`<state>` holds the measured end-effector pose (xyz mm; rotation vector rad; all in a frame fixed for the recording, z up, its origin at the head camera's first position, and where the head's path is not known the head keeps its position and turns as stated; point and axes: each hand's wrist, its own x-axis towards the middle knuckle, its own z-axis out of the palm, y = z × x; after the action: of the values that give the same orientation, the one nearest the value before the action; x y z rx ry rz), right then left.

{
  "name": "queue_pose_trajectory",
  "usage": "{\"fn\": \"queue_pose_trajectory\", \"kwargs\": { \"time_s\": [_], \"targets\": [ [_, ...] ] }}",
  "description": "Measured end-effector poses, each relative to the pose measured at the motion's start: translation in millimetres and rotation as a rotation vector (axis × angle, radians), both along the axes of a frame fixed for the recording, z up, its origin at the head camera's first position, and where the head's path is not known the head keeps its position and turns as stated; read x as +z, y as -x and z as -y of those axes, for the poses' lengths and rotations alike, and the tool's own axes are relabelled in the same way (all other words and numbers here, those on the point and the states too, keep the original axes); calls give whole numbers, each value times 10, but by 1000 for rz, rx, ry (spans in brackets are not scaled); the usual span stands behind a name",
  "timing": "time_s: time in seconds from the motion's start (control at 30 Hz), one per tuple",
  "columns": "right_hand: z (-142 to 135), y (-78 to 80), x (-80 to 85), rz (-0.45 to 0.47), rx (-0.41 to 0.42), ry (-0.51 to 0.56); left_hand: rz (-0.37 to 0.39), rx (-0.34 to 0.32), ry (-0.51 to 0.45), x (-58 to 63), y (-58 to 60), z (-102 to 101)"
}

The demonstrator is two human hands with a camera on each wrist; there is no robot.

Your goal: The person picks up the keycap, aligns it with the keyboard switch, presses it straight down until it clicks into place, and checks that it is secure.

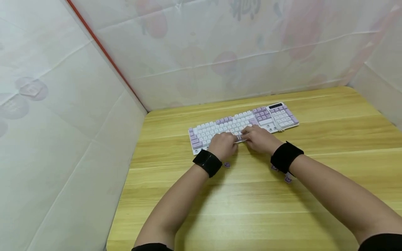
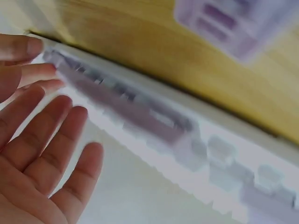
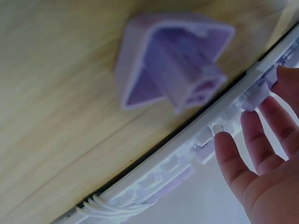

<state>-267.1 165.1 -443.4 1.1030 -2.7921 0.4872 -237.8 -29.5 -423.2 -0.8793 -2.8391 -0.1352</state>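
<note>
A white and lilac keyboard (image 1: 216, 130) lies at a slant on the wooden table. Both hands meet at its front edge. In the left wrist view a long lilac space bar (image 2: 121, 109) sits on it, with switches showing along its front side. My left hand (image 1: 223, 144) bends over the space bar's right end, its fingers loosely spread in the left wrist view. My right hand (image 1: 259, 139) pinches a lilac keycap (image 3: 257, 97) between thumb and fingers at the front row. Bare switches (image 3: 217, 128) show beside its fingertips.
Loose lilac keycaps lie on the table in front: one keycap (image 1: 227, 165) by the left wrist, another (image 1: 288, 179) below the right wristband. One in the right wrist view is upturned. A bundled white cable (image 1: 276, 122) crosses the keyboard's right part. Fabric walls (image 1: 201, 52) stand behind and beside.
</note>
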Motion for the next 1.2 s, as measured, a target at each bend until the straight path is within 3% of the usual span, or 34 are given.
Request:
{"fn": "queue_pose_trajectory", "kwargs": {
  "time_s": [0.07,0.2,0.5,0.8,1.2],
  "targets": [
    [-36,17,-16,20,0,21,-18,-21,8,27,-61,41],
    [-106,50,-39,113,-11,76,34,-68,34,51,-202,128],
    [-128,47,18,302,-80,132,78,-134,76,-47,-397,195],
    [-167,-53,80,300,-126,163,134,-129,63,-155,-492,187],
    [-219,-195,185,255,-150,261,234,-183,-25,-168,-507,168]
  ]
}}
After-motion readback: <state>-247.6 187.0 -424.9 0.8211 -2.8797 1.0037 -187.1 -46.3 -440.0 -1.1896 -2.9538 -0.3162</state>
